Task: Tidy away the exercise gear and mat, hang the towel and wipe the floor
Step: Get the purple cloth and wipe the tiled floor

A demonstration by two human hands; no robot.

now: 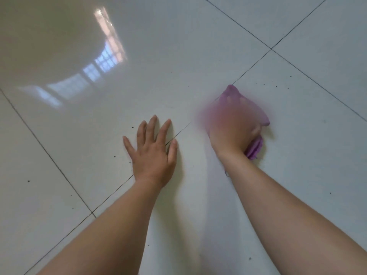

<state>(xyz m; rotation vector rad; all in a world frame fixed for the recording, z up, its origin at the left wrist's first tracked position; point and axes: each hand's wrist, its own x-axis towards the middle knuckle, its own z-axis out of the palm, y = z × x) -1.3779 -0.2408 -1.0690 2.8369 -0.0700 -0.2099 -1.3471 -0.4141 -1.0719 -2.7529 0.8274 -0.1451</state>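
Two hands on speckled tiles [297, 108], left hand [153, 155] flat, right hand [234, 132] clamping purple cloth [256, 145].

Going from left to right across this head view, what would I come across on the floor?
Window reflection on the glossy tile floor → left hand, pressed flat and open → right hand, blurred, gripping a purple cloth → scattered dark specks.

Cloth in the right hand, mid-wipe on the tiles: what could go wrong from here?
The bunched cloth touches little floor, so specks beyond it may get missed. The left hand props flat on glossy tile and could slip if that goes wet. Specks near it lie outside the right hand's path.
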